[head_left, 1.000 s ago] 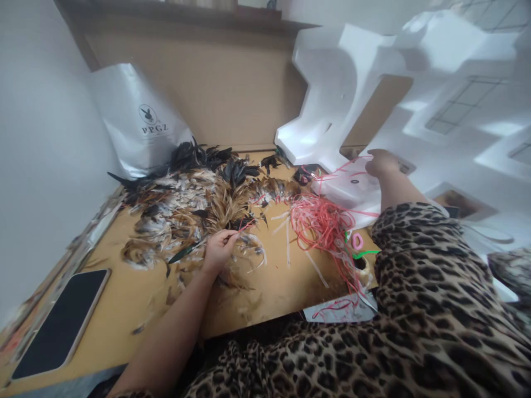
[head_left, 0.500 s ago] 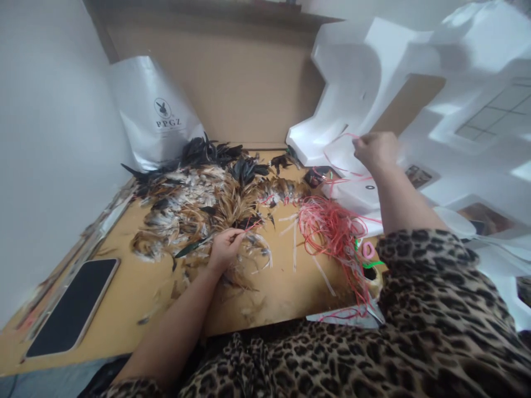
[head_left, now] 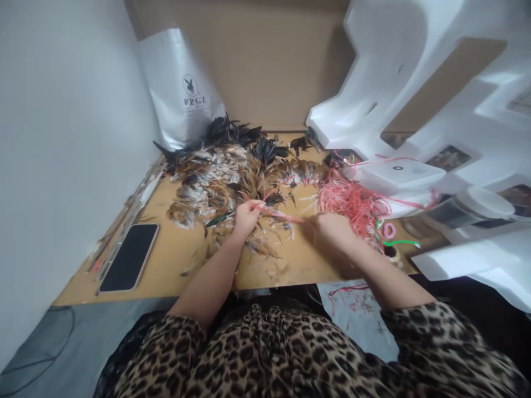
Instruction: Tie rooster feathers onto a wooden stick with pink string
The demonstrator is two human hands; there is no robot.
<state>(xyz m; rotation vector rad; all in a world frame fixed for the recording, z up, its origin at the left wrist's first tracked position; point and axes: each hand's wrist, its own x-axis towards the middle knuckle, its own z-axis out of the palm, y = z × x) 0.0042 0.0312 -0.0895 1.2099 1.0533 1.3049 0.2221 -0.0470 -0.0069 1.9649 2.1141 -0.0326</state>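
My left hand (head_left: 248, 217) is closed in a pinch on red string (head_left: 286, 216), in front of the feather pile. The string runs to my right hand (head_left: 332, 229), a fist that looks closed around its other end and is blurred by motion. Two short red ends stick up above my left fingers. Brown, white and black feathers (head_left: 215, 171) lie heaped beyond and to the left of my left hand. Behind my right hand sits a tangle of red string (head_left: 342, 196).
A dark-screened phone (head_left: 130, 257) lies on the tan table (head_left: 174, 268) at left. At the back stands a silver bag (head_left: 182, 94). White foam pieces (head_left: 377, 72) and a white box (head_left: 400, 174) are at right, with a pink ring (head_left: 389, 230) and a green strip (head_left: 401, 242) near.
My right hand has come down and left from high above the white box to beside my left hand. The red string now stretches short between them. The camera view has shifted.
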